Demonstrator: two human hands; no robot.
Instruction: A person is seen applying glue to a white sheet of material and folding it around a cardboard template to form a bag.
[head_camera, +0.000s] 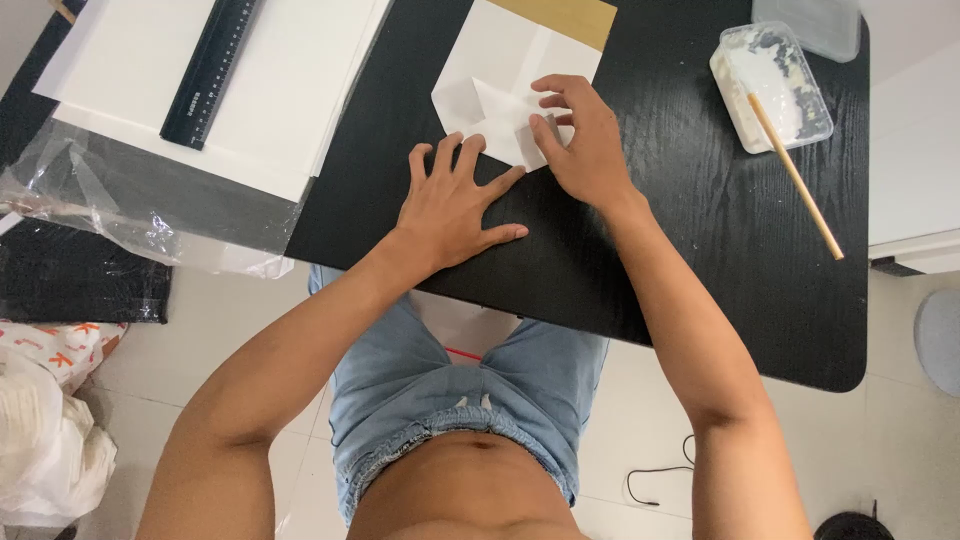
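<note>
Head view, places reckoned from the folded white paper (505, 105)

Folded paper: white sheet with creased flaps, lying flat on the black table (700, 230); a tan, cardboard-coloured panel (560, 18) shows at its far edge.

Right hand (580, 140): on the near right corner of the paper. Fingers bent, tips pressing and pinching a small folded flap there. Thumb side toward the paper's middle. Grasping the flap rather than lying loose.

Left hand (455, 205): just nearer the person than the paper, palm down on the table, fingers spread wide and released. Fingertips reach the paper's near edge; they appear to touch it, holding it flat. Nothing gripped.

Hands, relation: close together, the left thumb side almost under the right wrist, not overlapping.

White sheets (250, 90): a stack well to the left of the paper, partly over a clear plastic sleeve (130, 215).

Black ruler (210, 70): lying slantwise on top of that stack, left of the paper.

Plastic tub (770, 85): well to the right of the paper, clear, holding white paste-like stuff.

Wooden stick (795, 175): one end resting in the tub, the other slanting down onto the table, further right of the paper.

Second clear container (810, 22): beyond the tub, at the table's far right corner.

Person: seated at the near table edge, denim shorts, bare arms.
</note>
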